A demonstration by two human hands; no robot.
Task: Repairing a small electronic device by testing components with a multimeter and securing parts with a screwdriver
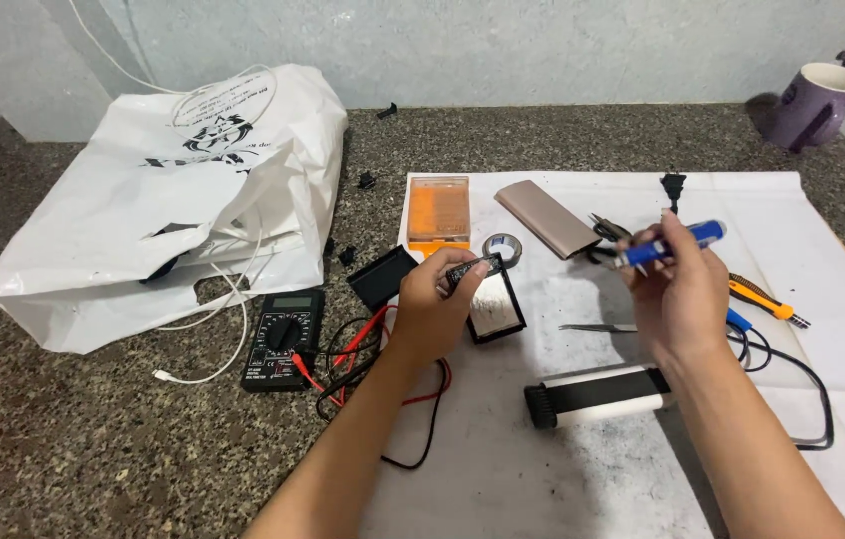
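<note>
My left hand (432,304) is raised over the white sheet (542,469) and pinches a small dark flat part (469,268) between thumb and fingers. My right hand (680,289) is raised to the right of it and grips a blue-handled screwdriver (672,245), its tip pointing left toward the part. A gap separates the tool tip from the part. Below the left hand lies an open black case with a shiny plate (495,309). Between the forearms a white and black cylindrical device (597,394) rests on its side.
On the sheet lie an orange bit box (438,212), a tape roll (503,247), a beige cover (546,218), tweezers (592,327), an orange knife (767,299) and a black cable (812,399). A multimeter (282,339) with leads, a white bag (178,190) and a purple mug (814,105) stand around.
</note>
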